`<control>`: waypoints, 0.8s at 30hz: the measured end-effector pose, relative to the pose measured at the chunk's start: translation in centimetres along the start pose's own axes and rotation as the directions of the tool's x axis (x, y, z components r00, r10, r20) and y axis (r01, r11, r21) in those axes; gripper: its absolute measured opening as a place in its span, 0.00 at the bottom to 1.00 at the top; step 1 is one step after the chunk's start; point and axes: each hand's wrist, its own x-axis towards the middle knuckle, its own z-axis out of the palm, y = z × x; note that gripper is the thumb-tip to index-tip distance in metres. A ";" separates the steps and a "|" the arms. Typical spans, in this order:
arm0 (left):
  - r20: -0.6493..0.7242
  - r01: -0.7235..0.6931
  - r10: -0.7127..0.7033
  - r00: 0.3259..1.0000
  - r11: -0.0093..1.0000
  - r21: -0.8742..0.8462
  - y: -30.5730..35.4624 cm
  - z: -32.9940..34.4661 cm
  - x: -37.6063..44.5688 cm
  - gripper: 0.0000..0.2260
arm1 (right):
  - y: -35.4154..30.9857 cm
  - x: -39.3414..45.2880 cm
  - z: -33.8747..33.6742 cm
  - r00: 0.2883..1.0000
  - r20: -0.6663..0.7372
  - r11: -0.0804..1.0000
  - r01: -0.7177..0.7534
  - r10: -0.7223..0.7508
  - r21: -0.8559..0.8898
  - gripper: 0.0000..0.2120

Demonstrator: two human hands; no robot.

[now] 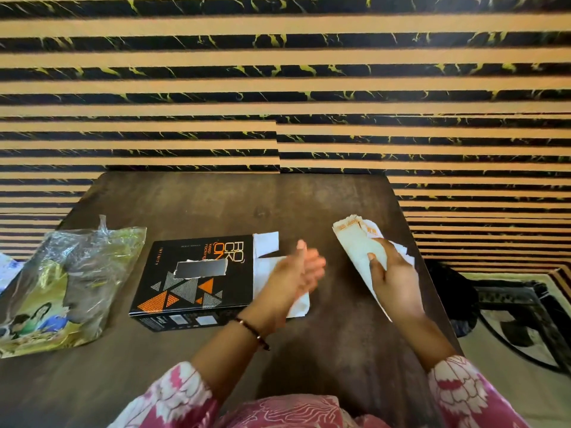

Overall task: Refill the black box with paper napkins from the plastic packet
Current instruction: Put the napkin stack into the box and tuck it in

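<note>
The right hand has its grip on a stack of paper napkins, thumb on top and fingers wrapped under the right edge, pressing the pile down onto the tabletop at the right side. The left hand holds nothing; it hangs flat and blurred with fingers spread, just over the white end flaps of the black box.

The box lies flat in the middle of the tabletop, its right end open and the flaps folded out toward the napkins. There is a torn window in its top face. The plastic packet sits crumpled at the left, well apart from the hands, and looks mostly slack.

The napkins look light, soft and floppy, a loose pile that will fan out or slide apart if pinched at one corner only. I would judge the safest hold to be across the middle of the stack, squeezed top and bottom, with the far frayed end kept squared. The box is thin card, light enough to skid when pushed into, so it probably wants the free hand steadying it near the open end.
</note>
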 end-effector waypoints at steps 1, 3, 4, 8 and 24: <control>0.111 0.230 -0.214 0.971 0.958 -0.171 -0.5 0.7 0.8 0.31 | -0.4 0.0 -0.5 0.999 -0.015 0.999 0.033 -0.033 0.021 0.17; 0.333 0.525 -0.413 0.848 0.745 -0.412 -1.9 1.1 2.2 0.41 | -1.4 -0.3 -1.4 0.989 -0.013 0.985 0.151 -0.150 0.080 0.18; 0.417 0.574 -0.400 0.816 0.651 -0.497 -2.3 1.0 2.4 0.43 | -2.1 -0.6 -1.9 0.978 0.002 0.969 0.206 -0.208 0.135 0.19; 0.622 0.497 -0.042 0.782 0.646 -0.580 -1.6 0.0 2.6 0.34 | -4.0 -2.4 -2.7 0.860 0.023 0.838 0.491 -0.510 0.237 0.18; 0.466 0.258 0.188 0.865 0.631 -0.732 -0.8 -2.8 1.3 0.30 | -5.6 -3.6 -2.9 0.675 0.736 -0.094 -0.731 0.041 0.676 0.25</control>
